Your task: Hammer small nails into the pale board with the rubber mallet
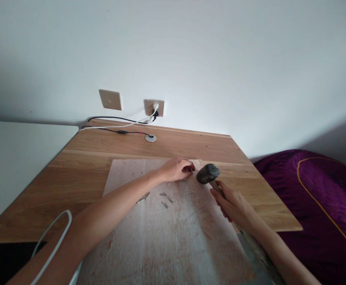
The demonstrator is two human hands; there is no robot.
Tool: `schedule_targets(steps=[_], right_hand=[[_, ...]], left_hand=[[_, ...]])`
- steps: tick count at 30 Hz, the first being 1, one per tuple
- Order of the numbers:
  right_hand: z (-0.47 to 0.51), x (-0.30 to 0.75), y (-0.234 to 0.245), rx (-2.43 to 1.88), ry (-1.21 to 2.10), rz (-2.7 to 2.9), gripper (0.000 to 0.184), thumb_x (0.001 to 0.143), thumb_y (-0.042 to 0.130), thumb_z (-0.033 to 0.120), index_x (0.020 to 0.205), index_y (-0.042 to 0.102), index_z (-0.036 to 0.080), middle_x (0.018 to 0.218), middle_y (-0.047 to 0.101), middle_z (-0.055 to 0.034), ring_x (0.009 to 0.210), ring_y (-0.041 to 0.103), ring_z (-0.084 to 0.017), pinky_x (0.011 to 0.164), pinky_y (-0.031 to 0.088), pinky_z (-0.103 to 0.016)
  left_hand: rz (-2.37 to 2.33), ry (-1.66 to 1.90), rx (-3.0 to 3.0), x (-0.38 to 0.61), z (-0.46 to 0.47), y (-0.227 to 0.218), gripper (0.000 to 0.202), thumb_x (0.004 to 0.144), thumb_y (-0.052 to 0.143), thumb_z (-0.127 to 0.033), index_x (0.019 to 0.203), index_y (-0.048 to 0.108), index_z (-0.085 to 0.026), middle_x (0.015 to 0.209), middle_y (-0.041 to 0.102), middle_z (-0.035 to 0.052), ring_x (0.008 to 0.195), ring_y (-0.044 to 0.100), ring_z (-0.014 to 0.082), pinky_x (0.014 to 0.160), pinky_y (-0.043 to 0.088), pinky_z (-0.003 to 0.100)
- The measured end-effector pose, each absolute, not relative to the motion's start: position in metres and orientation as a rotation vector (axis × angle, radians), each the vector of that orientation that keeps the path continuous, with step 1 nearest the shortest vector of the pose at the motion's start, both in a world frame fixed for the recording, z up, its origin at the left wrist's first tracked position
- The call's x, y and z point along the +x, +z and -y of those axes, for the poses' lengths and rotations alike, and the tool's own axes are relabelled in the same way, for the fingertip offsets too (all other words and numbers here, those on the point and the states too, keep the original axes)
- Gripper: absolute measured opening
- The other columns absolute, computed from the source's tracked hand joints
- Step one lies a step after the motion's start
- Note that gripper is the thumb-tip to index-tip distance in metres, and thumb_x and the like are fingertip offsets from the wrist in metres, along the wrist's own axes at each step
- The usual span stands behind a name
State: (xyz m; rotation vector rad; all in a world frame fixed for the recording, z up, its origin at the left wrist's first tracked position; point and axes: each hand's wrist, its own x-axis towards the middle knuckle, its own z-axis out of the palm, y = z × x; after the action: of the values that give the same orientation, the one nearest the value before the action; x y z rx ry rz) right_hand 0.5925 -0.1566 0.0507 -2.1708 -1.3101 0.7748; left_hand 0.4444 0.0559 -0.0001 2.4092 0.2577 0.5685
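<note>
A pale plywood board lies on a wooden desk. My left hand reaches across to the board's far edge, fingers pinched together on something small that I cannot make out. My right hand is wrapped round the wooden handle of a hammer, whose dark head hangs just right of the left fingertips, close above the board. Several loose nails lie scattered on the board near my left forearm.
A white cable loops at the desk's near left corner. Black and white cables run to a wall socket behind the desk. A purple cushion sits to the right, a white surface to the left.
</note>
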Motion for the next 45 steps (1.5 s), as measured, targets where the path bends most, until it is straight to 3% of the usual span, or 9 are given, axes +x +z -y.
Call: schedule_targets(steps=[7,12,17,25,36,45], right_hand=[[0.150,0.585,0.043,-2.057,0.765,1.215,0.041,0.094,0.047,0.058,0.108,0.056,0.021,0.056,0.053,0.0089,0.037,0.053,-0.013,0.034,0.040,-0.023],[0.146,0.574,0.037,-2.158,0.683,1.277,0.043,0.098,0.040,0.056,0.118,0.056,0.023,0.050,0.054,0.0083,0.037,0.056,-0.019,0.042,0.044,-0.029],[0.148,0.571,0.030,-2.185,0.558,1.274,0.043,0.099,0.038,0.056,0.120,0.058,0.024,0.057,0.059,0.0052,0.044,0.062,-0.022,0.052,0.047,-0.032],[0.148,0.570,0.031,-2.242,0.370,1.400,0.052,0.099,0.036,0.052,0.125,0.063,0.016,0.065,0.070,-0.0054,0.059,0.068,-0.028,0.063,0.045,-0.035],[0.150,0.569,0.029,-2.247,0.322,1.443,0.047,0.099,0.040,0.052,0.124,0.062,0.019,0.070,0.073,-0.0069,0.065,0.073,-0.030,0.065,0.046,-0.035],[0.150,0.570,0.030,-2.292,0.310,1.450,0.052,0.098,0.039,0.052,0.127,0.062,0.016,0.088,0.078,-0.0132,0.082,0.077,-0.033,0.069,0.047,-0.035]], left_hand=[[-0.298,0.549,2.386,0.442,-0.053,0.005,0.017,0.088,0.067,-0.013,0.100,0.078,-0.018,0.096,0.081,0.0071,0.087,0.074,0.0207,0.075,0.050,0.028],[-0.305,0.584,2.356,0.443,-0.054,0.002,0.014,0.088,0.068,-0.016,0.099,0.076,-0.016,0.090,0.079,0.0069,0.082,0.072,0.0195,0.071,0.048,0.026],[-0.290,0.604,2.356,0.443,-0.054,0.000,0.013,0.088,0.066,-0.017,0.098,0.075,-0.016,0.087,0.077,0.0060,0.079,0.070,0.0178,0.069,0.046,0.026],[-0.277,0.610,2.364,0.443,-0.055,0.001,0.015,0.088,0.064,-0.017,0.099,0.075,-0.016,0.091,0.078,0.0065,0.082,0.070,0.0180,0.072,0.048,0.027],[-0.265,0.620,2.354,0.442,-0.056,0.001,0.011,0.090,0.065,-0.016,0.095,0.075,-0.017,0.091,0.079,0.0068,0.085,0.072,0.0188,0.074,0.048,0.028],[-0.280,0.577,2.407,0.442,-0.056,0.003,0.011,0.093,0.065,-0.021,0.094,0.075,-0.018,0.092,0.079,0.0072,0.084,0.073,0.0197,0.073,0.048,0.029]])
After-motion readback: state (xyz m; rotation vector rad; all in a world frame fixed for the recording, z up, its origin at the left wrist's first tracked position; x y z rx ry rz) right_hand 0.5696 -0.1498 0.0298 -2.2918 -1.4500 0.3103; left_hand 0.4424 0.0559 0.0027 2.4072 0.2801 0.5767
